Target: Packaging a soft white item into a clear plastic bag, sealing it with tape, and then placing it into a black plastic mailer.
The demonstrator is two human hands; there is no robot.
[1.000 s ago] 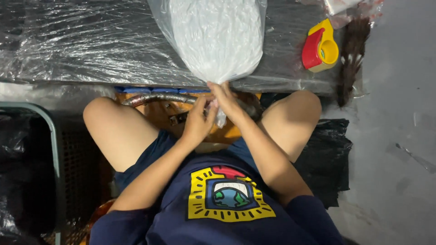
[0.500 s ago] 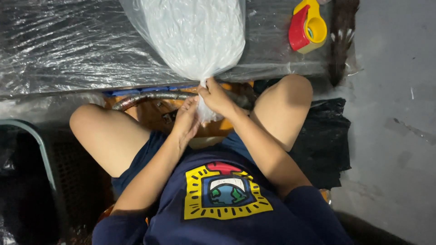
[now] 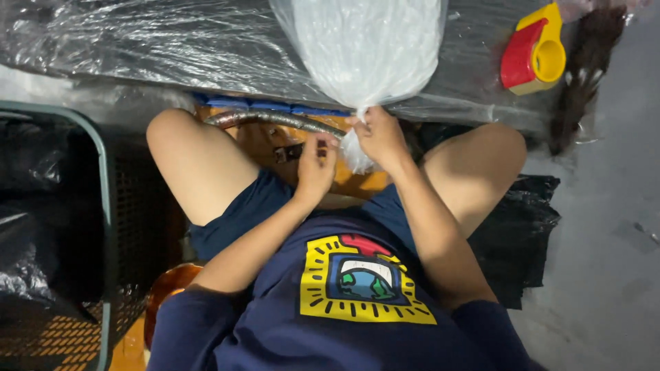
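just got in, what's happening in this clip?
A seated person is working the neck of a filled clear plastic bag that rests on a plastic-covered table. The right hand grips the gathered neck just below the table edge; the left hand is beside it, fingers close to the neck. A red and yellow tape dispenser sits untouched on the table to the right. A dark crate stands to the left.

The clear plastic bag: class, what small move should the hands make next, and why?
Probably wind the bag neck tighter: the right hand pinches the gathered neck at the table edge, and the left hand sits just beside it, off the plastic.
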